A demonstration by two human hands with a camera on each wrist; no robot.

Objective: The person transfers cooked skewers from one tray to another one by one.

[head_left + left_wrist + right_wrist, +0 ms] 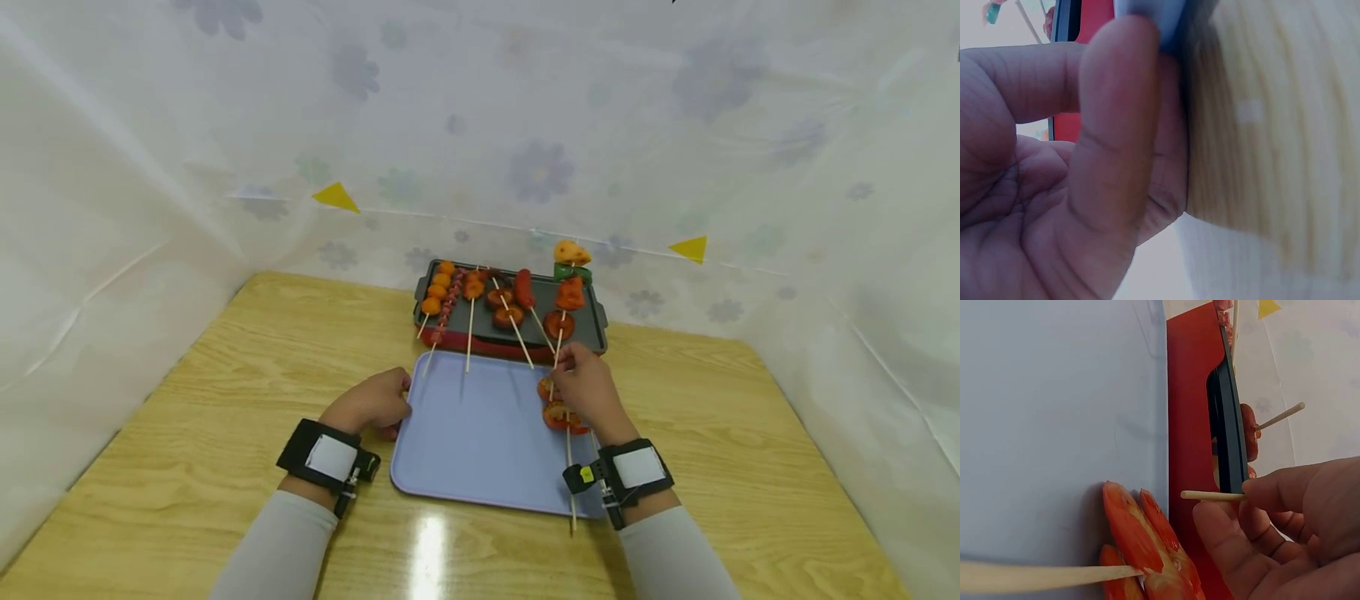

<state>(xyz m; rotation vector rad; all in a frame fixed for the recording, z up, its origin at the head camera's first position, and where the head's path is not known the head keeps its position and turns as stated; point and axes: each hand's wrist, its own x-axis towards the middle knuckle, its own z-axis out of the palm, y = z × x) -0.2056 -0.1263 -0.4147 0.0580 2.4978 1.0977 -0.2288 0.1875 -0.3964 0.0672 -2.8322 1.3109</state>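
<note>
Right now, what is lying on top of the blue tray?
Skewered orange-red pieces lie on the right side of the blue tray. The right hand and wristband partly cover them, so I cannot count the skewers.

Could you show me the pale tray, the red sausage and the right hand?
Pale tray (480, 433): head view, its bare middle.
Red sausage (524, 288): head view, middle of its body.
Right hand (592, 390): head view, back of it.

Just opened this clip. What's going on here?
A person is handling food skewers. The right hand pinches the stick of a mixed skewer at the right end of the grill; whether its food touches the grill is hard to tell. The left hand holds the left edge of the tray. Skewered shrimp lie on the tray's right side, and other skewers sit on the grill.
</note>
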